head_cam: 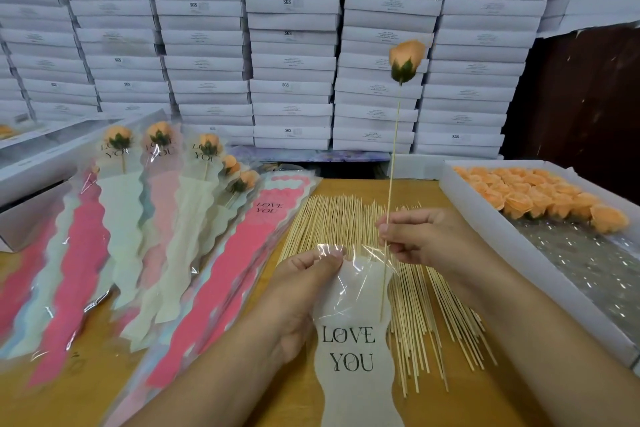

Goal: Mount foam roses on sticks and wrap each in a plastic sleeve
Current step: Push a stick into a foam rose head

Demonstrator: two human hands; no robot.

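Note:
My right hand (420,236) pinches a thin wooden stick (393,156) held upright, with an orange foam rose (407,59) on its top. The stick's lower end reaches into the mouth of a clear plastic sleeve (353,340) with a white wavy insert printed "LOVE YOU". My left hand (304,284) pinches the sleeve's upper edge. The sleeve lies over a spread of loose sticks (346,222) on the wooden table.
Several wrapped roses (159,163) lie fanned at the left over pink and pale sleeves (221,274). A white tray (485,218) at the right holds several orange rose heads (540,194). Stacked white boxes (291,45) fill the back.

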